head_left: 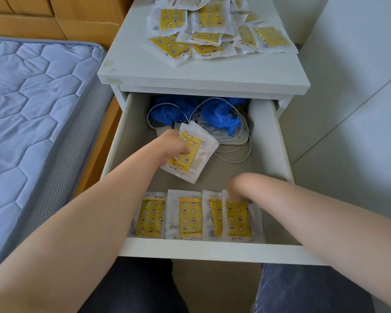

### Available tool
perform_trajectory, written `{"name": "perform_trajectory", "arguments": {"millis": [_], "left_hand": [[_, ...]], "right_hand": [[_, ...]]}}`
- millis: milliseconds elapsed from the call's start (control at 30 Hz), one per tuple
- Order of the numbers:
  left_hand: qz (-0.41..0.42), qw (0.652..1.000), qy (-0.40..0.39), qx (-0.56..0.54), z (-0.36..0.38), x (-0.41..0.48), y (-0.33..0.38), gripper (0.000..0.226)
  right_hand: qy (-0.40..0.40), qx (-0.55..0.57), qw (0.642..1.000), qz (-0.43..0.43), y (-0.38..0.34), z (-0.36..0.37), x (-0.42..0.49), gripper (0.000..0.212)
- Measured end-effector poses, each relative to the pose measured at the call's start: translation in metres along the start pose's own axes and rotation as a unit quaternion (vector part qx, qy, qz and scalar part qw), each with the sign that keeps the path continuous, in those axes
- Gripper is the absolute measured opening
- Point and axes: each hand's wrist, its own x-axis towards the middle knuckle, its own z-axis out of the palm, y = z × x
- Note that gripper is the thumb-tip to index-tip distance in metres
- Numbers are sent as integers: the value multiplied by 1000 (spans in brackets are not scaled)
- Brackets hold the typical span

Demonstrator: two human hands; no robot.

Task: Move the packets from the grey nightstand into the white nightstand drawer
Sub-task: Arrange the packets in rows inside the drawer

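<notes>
**Inspector:** The left hand [176, 143] grips a small stack of white-edged yellow patterned sachets [191, 152], fingers closed round its left edge, held tilted above the middle of the open white nightstand drawer [212, 248]. The right hand [237, 188] is curled down onto the rightmost of the yellow sachets standing in a row [190, 214] against the drawer's front wall. Whether its fingers pinch that packet or merely press it cannot be told; the wrist hides them.

**Reviewer:** And the remaining stock?

**Inspector:** A loose heap of the same yellow packets [215, 30] lies on the pale top of the nightstand [190, 73], well behind the drawer. The task is judged to be far from complete.

**Reviewer:** Risks?

**Inspector:** Three are noted. The held stack is gripped at one edge only, so the lower sachets could fan out and slide free. The tangled white cable [235, 152] and crumpled blue plastic gloves [219, 116] lie just behind the stack; packets set down there could snag or land unevenly. The standing row leans on itself, and a nudge from the right hand could tip it flat.

**Reviewer:** The heap?

**Inspector:** Its front packets sit near the edge and could spill into the drawer.
</notes>
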Motion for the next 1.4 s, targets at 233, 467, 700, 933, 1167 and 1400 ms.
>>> {"name": "perform_trajectory", "arguments": {"millis": [233,467,700,933,1167,1400], "left_hand": [[-3,1000,-2,-25,-5,1,-4,33],[6,998,-64,-3,-9,-2,-1,30],[39,994,-99,33,-6,1,-1,39],[40,967,-116,223,-28,-4,6,31],[31,883,-46,466,-63,-1,-9,29],[-28,818,-109,565,-54,15,-29,30]], "right_hand": [[-6,32,999,22,9,-2,2,21],[385,648,652,-77,43,-23,3,49],[369,675,633,-89,39,-22,4,9],[390,647,654,-47,31,-26,8,19],[309,546,773,-93,-14,-36,12,22],[305,492,774,-255,-72,-35,24,48]]}}
